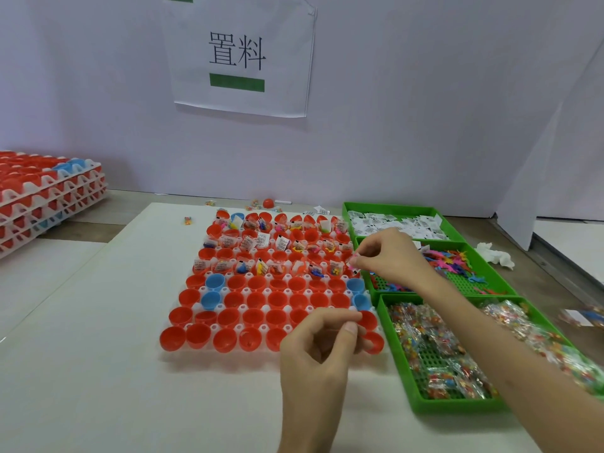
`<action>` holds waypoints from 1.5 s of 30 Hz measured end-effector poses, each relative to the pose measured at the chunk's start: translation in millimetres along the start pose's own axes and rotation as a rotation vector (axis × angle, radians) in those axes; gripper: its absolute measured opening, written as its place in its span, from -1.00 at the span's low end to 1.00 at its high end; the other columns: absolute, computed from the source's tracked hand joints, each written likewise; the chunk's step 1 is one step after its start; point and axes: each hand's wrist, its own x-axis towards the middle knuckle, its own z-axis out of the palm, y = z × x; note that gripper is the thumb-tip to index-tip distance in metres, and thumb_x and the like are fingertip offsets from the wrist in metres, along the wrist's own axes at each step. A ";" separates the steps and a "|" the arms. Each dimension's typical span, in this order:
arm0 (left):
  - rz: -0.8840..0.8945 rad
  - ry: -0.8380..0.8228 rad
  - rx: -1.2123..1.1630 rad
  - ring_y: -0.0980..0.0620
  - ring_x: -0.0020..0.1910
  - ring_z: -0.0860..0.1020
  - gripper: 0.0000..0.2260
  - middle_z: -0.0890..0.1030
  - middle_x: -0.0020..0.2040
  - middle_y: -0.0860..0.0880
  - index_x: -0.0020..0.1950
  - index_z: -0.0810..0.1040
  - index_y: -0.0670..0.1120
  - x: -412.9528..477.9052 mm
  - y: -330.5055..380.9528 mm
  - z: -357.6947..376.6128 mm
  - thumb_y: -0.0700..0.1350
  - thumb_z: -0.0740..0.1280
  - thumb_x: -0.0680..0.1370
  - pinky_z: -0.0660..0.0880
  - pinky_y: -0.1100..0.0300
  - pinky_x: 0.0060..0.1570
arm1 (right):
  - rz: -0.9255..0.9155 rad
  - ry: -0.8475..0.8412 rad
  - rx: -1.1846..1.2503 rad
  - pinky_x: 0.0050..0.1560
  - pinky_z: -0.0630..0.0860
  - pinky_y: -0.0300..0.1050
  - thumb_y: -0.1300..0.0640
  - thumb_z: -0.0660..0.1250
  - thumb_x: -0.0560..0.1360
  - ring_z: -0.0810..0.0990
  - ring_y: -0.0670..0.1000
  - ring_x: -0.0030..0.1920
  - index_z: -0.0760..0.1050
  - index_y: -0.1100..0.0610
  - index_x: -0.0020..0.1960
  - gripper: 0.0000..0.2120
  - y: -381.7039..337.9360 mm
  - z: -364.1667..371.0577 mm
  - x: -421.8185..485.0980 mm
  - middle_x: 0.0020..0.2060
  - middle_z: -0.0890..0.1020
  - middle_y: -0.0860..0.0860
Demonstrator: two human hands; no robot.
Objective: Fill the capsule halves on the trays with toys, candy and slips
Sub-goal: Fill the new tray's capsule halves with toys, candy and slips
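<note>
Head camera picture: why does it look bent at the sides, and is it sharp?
Head view: the wide-angle lens makes the wall panel at right lean; light is soft and even, with faint shadows; the candy packets glint; the pink piece pinched by the right hand is too soft to identify.

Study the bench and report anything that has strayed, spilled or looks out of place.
A red capsule half and several candy packets lie loose behind the tray, and a few slips sit outside their green bin. A crumpled white tissue lies right of the toy bin.
</note>
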 end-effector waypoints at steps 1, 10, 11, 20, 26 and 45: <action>-0.003 0.003 -0.001 -0.12 -0.14 0.69 -0.70 0.71 -0.21 -0.08 -0.09 0.72 0.05 -0.1 -0.1 -0.2 -0.35 0.35 0.57 0.63 0.19 -0.16 | 0.007 -0.009 -0.014 -0.31 0.37 -0.37 0.05 0.54 0.44 0.57 -0.25 -0.30 0.72 0.05 -0.13 -0.92 -0.4 2.5 1.0 -0.36 0.61 -0.20; -0.018 -0.024 -0.006 -0.04 -0.21 0.69 -0.71 0.70 -0.24 -0.07 -0.13 0.71 0.00 -0.8 3.2 -0.2 -0.37 0.35 0.56 0.62 0.20 -0.16 | 0.071 -0.062 -0.077 -0.39 0.35 -0.46 0.19 0.50 0.44 0.57 -0.24 -0.32 0.61 -0.05 -0.30 -0.79 -8.7 14.6 4.8 -0.36 0.58 -0.22; -0.020 -0.024 -0.008 -0.04 -0.22 0.68 -0.71 0.70 -0.24 -0.07 -0.13 0.71 0.00 -0.6 3.7 -0.2 -0.37 0.35 0.56 0.62 0.20 -0.16 | 0.076 -0.068 -0.087 -0.37 0.35 -0.45 0.19 0.50 0.44 0.57 -0.24 -0.31 0.63 -0.03 -0.28 -0.82 -9.6 15.6 5.2 -0.35 0.58 -0.22; -0.045 -0.025 -0.028 -0.07 -0.22 0.68 -0.73 0.70 -0.24 -0.09 -0.13 0.71 -0.02 -0.3 4.6 -0.8 -0.37 0.35 0.56 0.61 0.22 -0.21 | 0.082 -0.128 -0.138 -0.30 0.44 -0.40 0.23 0.53 0.42 0.59 -0.18 -0.24 0.70 0.10 -0.16 -0.94 -17.3 15.6 9.3 -0.16 0.69 -0.04; -0.049 -0.011 -0.043 -0.11 -0.25 0.67 -0.75 0.69 -0.24 -0.14 -0.15 0.71 -0.10 1.0 4.0 -1.0 -0.40 0.35 0.55 0.61 0.23 -0.26 | 0.074 -0.078 -0.107 0.02 0.56 -0.11 0.19 0.60 0.35 0.62 0.03 0.04 0.61 0.08 -0.22 -0.84 -15.5 10.9 6.4 -0.03 0.66 -0.03; 0.041 -0.047 0.031 -0.03 -0.28 0.65 -0.75 0.69 -0.25 -0.09 -0.16 0.71 0.02 -1.6 1.8 1.2 -0.32 0.38 0.56 0.58 0.22 -0.28 | 0.155 0.269 0.047 -0.11 0.48 -0.19 0.08 0.38 0.56 0.62 -0.05 -0.12 0.68 0.09 0.02 -0.86 54.8 -22.7 38.3 -0.03 0.72 0.04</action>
